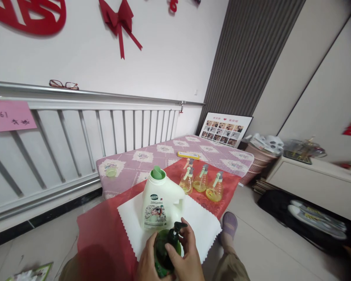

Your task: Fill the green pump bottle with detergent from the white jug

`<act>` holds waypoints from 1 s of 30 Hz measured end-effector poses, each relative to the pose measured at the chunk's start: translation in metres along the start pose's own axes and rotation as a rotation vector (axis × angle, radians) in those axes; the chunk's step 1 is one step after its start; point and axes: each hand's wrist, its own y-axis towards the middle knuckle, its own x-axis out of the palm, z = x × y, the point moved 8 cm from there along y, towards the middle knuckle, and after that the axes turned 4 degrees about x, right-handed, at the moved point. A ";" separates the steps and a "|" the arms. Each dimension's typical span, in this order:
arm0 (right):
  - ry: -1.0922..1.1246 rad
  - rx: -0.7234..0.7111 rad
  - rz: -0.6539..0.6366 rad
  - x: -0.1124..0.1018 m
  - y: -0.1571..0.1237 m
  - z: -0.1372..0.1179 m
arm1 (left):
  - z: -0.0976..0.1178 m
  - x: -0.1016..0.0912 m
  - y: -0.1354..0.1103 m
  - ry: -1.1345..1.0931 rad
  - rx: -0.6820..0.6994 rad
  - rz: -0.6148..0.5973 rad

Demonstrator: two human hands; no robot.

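Observation:
Both my hands hold a dark green pump bottle (163, 249) low in the view, over a white cloth (201, 226). My left hand (148, 259) wraps round the bottle's left side. My right hand (187, 255) grips its right side, fingers up by the black pump head (178, 227). Just beyond stands a large white detergent jug (159, 201) with a green cap and a printed label. Three small spray bottles (201, 181) of yellow liquid stand further back on the red cloth (105, 230).
A pink patterned mattress (163, 152) lies behind, with a yellow box (188, 155) and a small green lid (111, 171) on it. White railing (76, 128) at left carries glasses (63, 84). Photo board (224, 130), baskets and a low cabinet (312, 181) are at right. My slippered foot (229, 224) rests on the tile floor.

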 end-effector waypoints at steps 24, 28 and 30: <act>0.060 -0.080 0.082 -0.051 0.054 -0.104 | -0.018 0.005 0.004 0.049 -0.025 -0.065; -0.155 -0.165 0.192 -0.085 0.108 -0.118 | -0.017 0.002 0.003 -0.005 -0.010 -0.048; -0.221 -0.175 0.149 -0.084 0.131 -0.108 | -0.015 -0.001 0.002 -0.043 -0.003 -0.006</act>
